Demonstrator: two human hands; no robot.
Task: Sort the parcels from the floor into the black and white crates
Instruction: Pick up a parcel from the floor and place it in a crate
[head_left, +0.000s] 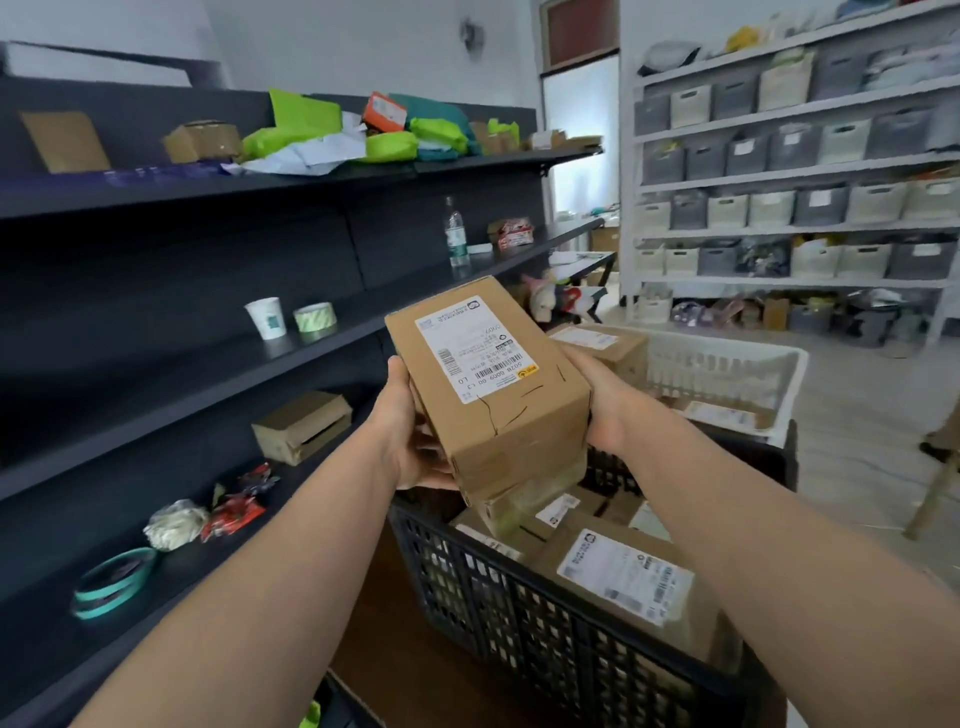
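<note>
**A:** What is nearest the camera?

**B:** Two bare forearms reach forward over a black crate (519, 613). It is slatted plastic, low in the foreground, with several labelled boxes (618, 577) lying inside at loose angles.

**A:** And the hands?

**B:** Just above the crate's far end, both hands hold one brown cardboard parcel (498, 415) in the air, tilted towards the camera. The left hand (410, 431) grips its left side, thumb up the face and fingers curled underneath. The right hand (602, 410) clasps the right side with its palm flat against the box. Its fingers wrap out of sight behind. A white shipping label (475, 348) faces up, its print upside down from here.

**A:** So which step is this?

**B:** Probably reading the label to choose a crate. To do it well, keep both hands on the box and turn it until the print reads upright. Decide first, and only then lower it.

**A:** Where are the choices?

**B:** The black crate is directly below the parcel. The white crate (795, 384) sits just beyond it, to the right, and also holds parcels. For black, set the box into a gap instead of dropping it on the stack. For white, it needs carrying forward over the black crate's far wall.

**A:** Further off?

**B:** Dark shelves (156, 249) run along the left, holding a paper cup, tape and green mailers. White shelving (779, 171) full of bins lines the far wall.
</note>
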